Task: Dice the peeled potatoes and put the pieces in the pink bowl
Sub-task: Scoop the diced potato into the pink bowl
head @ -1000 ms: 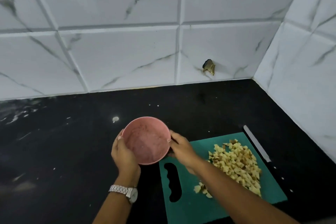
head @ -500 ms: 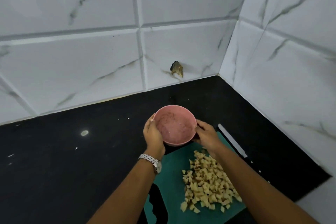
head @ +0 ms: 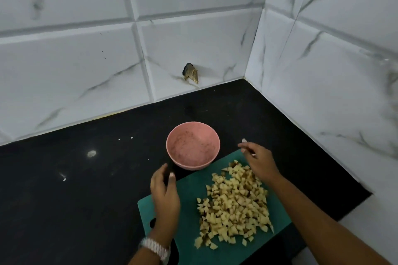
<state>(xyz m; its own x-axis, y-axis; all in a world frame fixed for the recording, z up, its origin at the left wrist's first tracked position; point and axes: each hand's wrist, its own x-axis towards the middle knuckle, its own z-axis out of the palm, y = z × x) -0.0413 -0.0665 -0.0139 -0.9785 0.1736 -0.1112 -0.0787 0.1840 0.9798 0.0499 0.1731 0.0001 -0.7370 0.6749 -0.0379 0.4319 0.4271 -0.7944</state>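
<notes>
First, left hand [head: 164, 196]: loose, holding nothing, over the left edge of the green cutting board [head: 187, 191], partly covering its handle slot.
Right hand [head: 258, 161]: relaxed, gripping nothing, at the board's far corner.
Diced potato [head: 234, 204]: heaped on the board, between the hands.
Pink bowl [head: 192, 146]: upright on black counter [head: 64, 189], just beyond the board.
Wall tiles [head: 193, 38]: marbled, with one dark chip [head: 190, 73].

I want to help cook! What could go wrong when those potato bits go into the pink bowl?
The diced potato pile looks big for the small pink bowl, so it might overflow. The bowl stands on the black counter beside the green cutting board, so scooped bits could drop between them.
</notes>
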